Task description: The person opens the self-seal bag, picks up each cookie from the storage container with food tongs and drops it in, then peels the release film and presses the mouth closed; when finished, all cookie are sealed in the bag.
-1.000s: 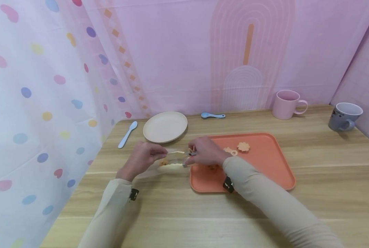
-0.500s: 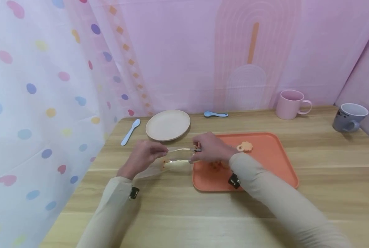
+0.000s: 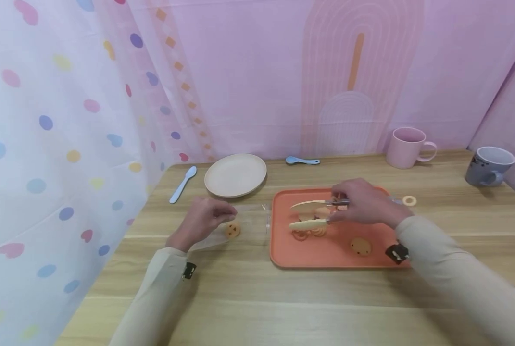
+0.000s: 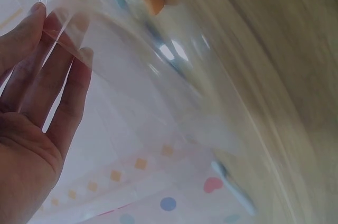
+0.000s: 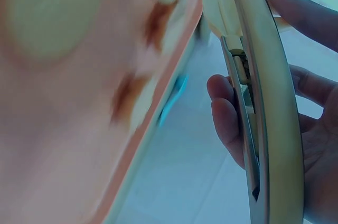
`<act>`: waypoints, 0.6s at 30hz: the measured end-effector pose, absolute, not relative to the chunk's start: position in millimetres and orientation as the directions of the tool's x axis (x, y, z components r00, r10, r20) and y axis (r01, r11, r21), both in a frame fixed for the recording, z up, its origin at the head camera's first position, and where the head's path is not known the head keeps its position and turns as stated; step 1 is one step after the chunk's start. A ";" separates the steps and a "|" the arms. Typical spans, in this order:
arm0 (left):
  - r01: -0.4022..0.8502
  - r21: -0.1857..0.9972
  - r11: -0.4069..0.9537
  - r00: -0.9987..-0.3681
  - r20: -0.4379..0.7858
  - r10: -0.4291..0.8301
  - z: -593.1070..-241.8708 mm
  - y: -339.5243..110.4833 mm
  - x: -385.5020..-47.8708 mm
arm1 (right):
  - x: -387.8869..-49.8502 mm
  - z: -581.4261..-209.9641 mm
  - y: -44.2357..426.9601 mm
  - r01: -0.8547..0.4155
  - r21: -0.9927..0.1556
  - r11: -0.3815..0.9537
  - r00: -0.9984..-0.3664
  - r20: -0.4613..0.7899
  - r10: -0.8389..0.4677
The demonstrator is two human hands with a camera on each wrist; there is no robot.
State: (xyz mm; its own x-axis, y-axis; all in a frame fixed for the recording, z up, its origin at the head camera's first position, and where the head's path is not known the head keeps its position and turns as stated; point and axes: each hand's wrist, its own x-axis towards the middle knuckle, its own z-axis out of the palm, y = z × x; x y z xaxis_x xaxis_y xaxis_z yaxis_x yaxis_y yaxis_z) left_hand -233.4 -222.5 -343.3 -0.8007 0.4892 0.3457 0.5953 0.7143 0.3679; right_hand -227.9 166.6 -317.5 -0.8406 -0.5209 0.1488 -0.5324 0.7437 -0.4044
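Head: left hand (image 3: 202,222) is pinching a clear plastic bag (image 3: 252,220) at 6–7 o'clock, one round dotted cookie (image 3: 233,230) showing through. Right hand (image 3: 365,202) is holding cream-tipped tongs (image 3: 309,224), ends spread, at 4 o'clock over smooth orange tray (image 3: 318,257); tray cookies (image 3: 360,246) partly hiding, uncountable. Left wrist: glare is streaking the bag. Right wrist: tongs are running off-frame, cookies blurring.

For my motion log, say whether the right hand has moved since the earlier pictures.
Yes: the right hand has moved rightward, from the left edge of the tray to above its right half.
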 end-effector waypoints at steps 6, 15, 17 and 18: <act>0.613 0.358 0.704 -0.787 0.350 0.508 -343.6 -220.8 -234.9 | -227.6 -311.7 204.8 -0.529 -0.357 0.770 -0.848 0.203 -0.489; 0.573 0.422 0.703 -0.820 0.305 0.485 -342.2 -221.8 -231.5 | -228.6 -308.2 255.5 -0.469 -0.330 0.820 -0.883 0.173 -0.436; 0.568 0.428 0.703 -0.823 0.300 0.483 -342.2 -222.1 -230.5 | -229.3 -309.0 263.2 -0.457 -0.310 0.834 -0.889 0.175 -0.422; 0.566 0.429 0.704 -0.824 0.299 0.480 -342.0 -222.2 -230.3 | -229.7 -309.7 266.5 -0.451 -0.300 0.840 -0.892 0.177 -0.416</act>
State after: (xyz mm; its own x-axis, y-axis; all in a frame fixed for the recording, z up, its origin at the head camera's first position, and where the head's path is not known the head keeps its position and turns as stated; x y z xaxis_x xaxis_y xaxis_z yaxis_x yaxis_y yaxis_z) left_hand -230.3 -222.2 -342.0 -0.8243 0.4804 0.2995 0.5661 0.7038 0.4291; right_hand -229.7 266.5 -309.7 -0.8920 -0.4159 0.1770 -0.4514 0.8405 -0.2998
